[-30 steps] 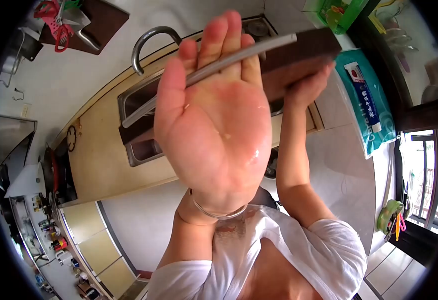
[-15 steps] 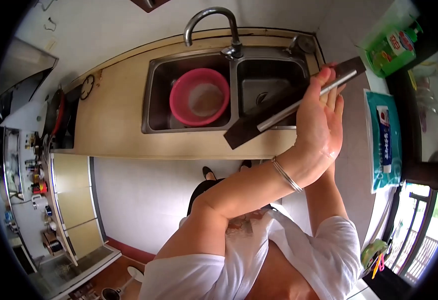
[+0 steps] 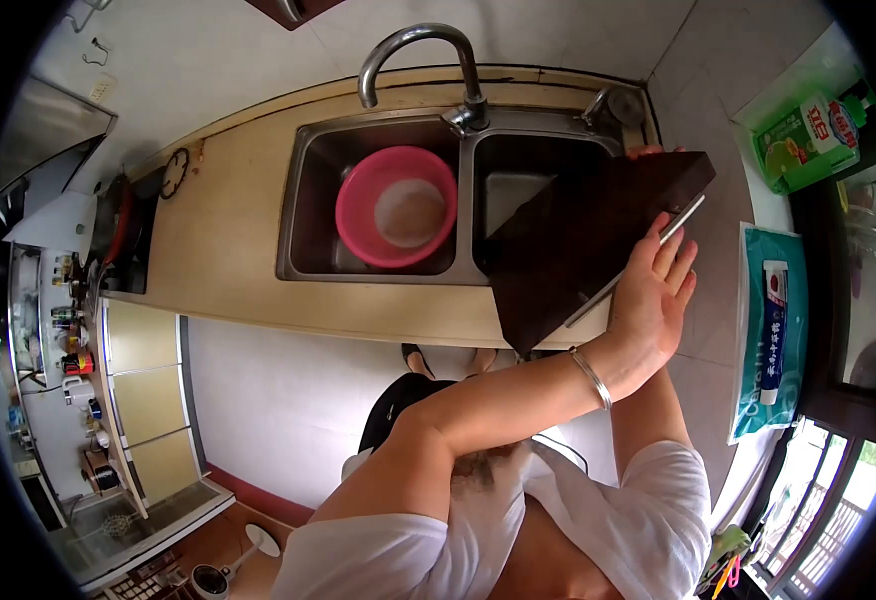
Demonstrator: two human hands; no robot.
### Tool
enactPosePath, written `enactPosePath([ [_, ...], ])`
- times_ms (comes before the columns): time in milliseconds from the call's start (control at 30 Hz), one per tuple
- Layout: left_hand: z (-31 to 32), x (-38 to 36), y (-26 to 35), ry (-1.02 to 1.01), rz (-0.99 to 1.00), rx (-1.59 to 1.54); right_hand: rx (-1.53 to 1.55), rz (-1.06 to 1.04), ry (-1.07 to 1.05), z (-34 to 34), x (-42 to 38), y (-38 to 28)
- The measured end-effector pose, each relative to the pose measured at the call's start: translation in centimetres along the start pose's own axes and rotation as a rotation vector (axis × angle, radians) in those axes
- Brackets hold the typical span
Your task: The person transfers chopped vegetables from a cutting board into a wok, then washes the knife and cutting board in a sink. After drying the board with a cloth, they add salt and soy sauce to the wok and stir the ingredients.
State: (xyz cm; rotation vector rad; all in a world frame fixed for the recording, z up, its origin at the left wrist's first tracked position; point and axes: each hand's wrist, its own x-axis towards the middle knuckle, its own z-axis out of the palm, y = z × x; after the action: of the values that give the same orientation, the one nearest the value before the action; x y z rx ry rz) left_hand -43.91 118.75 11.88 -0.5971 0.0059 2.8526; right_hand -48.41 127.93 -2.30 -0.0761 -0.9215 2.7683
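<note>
A dark brown panel [image 3: 598, 235] with a slim metal bar [image 3: 686, 215] along its near edge is tilted over the right sink basin. My left hand [image 3: 653, 290], a bracelet at its wrist, lies against that barred edge with its fingers stretched and spread. Past the panel's far edge, a few fingertips of my right hand [image 3: 645, 151] show; the rest of that hand is hidden behind the panel, and its forearm passes under my left wrist. In the left basin stands a pink plastic basin [image 3: 348, 225] with cloudy liquid inside.
A double steel sink [image 3: 290, 235] with a curved faucet [image 3: 413, 35] is set into the beige counter [image 3: 218, 220]. On the right are a green soap bottle [image 3: 808, 140], a teal packet [image 3: 758, 300] and a toothpaste tube [image 3: 775, 330]. A stove [image 3: 128, 240] is at left.
The panel has turned from nearly edge-on to showing its broad dark face, its near corner lower. My left hand has shifted down and its fingers have spread. The view has tilted slightly.
</note>
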Motion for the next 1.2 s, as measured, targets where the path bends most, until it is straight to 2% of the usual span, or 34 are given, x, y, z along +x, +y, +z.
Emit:
enactPosePath([
  [200, -0.1, 2.1, -1.5, -0.025, -0.110, 0.014, -0.008, -0.009, 0.011, -0.1, 0.7, -0.1],
  [500, -0.7, 3.6, -4.4, 0.036, -0.139, -0.053, -0.022, -0.045, 0.030, 0.2, 0.3, -0.4],
  [567, -0.6, 3.6, -4.7, 0.062, -0.255, -0.066, -0.033, -0.050, 0.037, 0.3, 0.0, -0.1],
  [633, -0.2, 2.5, -3.9, 0.021, -0.256, -0.064, -0.042, -0.066, 0.051, 0.3, -0.2, 0.1],
  [700, -0.3, 1.7, -2.6, -0.207, -0.374, 0.066, -0.070, -0.083, 0.051, 0.6, 0.3, 0.5],
  [733, 0.3, 0.2, -0.3, -0.287, -0.441, 0.175, -0.073, -0.084, 0.054, 0.8, 0.1, 0.6],
  [767, -0.1, -0.6, 2.6, -0.283, -0.436, 0.171, -0.088, -0.094, 0.059, 0.7, 0.1, 0.8],
  [833, -1.2, -1.8, 8.7, -0.629, -0.273, 0.658, -0.110, -0.108, 0.083, 0.6, 0.4, 0.7],
  [900, -4.4, -1.4, 15.9, -0.640, 0.136, 1.061, -0.145, -0.108, 0.122, 0.2, -0.1, 1.2],
  [967, -10.0, 1.7, 23.7, -0.506, 0.931, 1.779, -0.246, -0.093, 0.266, -1.0, -2.9, 1.7],
  [1000, -14.5, 3.7, 27.9, -0.286, 0.918, 1.952, -0.343, -0.074, 0.370, -2.1, -5.3, 2.5],
  [1033, -16.5, 4.7, 31.7, -0.014, 0.789, 2.150, -0.493, -0.035, 0.463, -3.1, -9.0, 3.2],
  [1067, -19.2, 5.5, 34.5, 0.156, 0.833, 2.284, -0.779, 0.114, 0.452, -3.8, -12.7, 3.9],
  [1100, -23.1, 7.1, 36.3, 0.306, 0.827, 2.356, -1.059, 0.267, 0.430, -4.3, -16.8, 4.8],
  [1133, -27.1, 9.1, 37.9, 0.461, 0.821, 2.423, -1.059, 0.338, 0.188, -0.3, -18.7, 6.9],
  [1167, -31.7, 11.2, 38.7, 0.458, 0.812, 2.415, -1.026, 0.494, 0.145, 2.6, -19.9, 9.3],
  [1200, -36.3, 12.9, 38.7, 0.385, 0.602, 2.476, -1.105, 0.596, 0.043, 7.0, -19.9, 11.5],
])
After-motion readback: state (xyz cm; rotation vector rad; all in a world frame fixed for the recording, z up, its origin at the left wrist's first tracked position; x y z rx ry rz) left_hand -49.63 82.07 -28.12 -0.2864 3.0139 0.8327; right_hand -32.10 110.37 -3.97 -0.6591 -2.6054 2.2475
